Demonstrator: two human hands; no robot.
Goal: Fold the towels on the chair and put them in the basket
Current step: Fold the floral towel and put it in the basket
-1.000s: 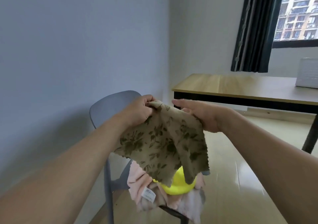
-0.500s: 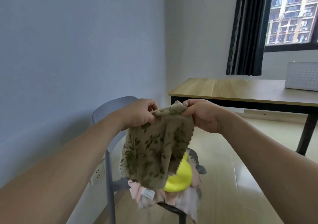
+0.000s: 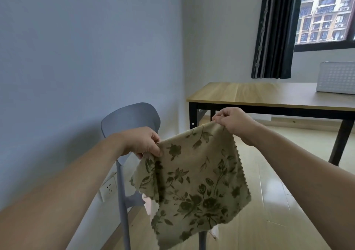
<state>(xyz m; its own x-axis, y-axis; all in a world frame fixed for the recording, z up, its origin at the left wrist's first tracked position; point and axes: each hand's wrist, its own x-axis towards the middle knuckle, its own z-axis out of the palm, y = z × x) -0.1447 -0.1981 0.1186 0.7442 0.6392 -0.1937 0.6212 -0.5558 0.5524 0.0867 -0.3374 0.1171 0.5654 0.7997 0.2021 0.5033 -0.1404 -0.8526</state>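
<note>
2 walls meet in a corner behind everything, and below the window a wooden table [image 3: 249, 94] carries a white woven basket [image 3: 337, 79] at its far right, well apart from the work. Nearer stands the grey chair [image 3: 132, 117]; only a pale scrap of cloth shows on its seat, the remaining pile being hidden behind the raised cloth. Smaller again is the floral towel [image 3: 194, 180], beige with dark green flowers and a zigzag edge, hanging spread in the air in front of the chair. Its top edge is stretched between the 2 hands: the left hand [image 3: 143, 141] pinches the lower left corner with thumb and curled fingers, and the right hand [image 3: 233, 120] pinches the higher right corner the same way.

To fold well, I judge the top edge should first be levelled and kept taut, so the cloth hangs flat. Then the 2 pinched corners can be brought together evenly, edges matched, before any move toward the basket.
</note>
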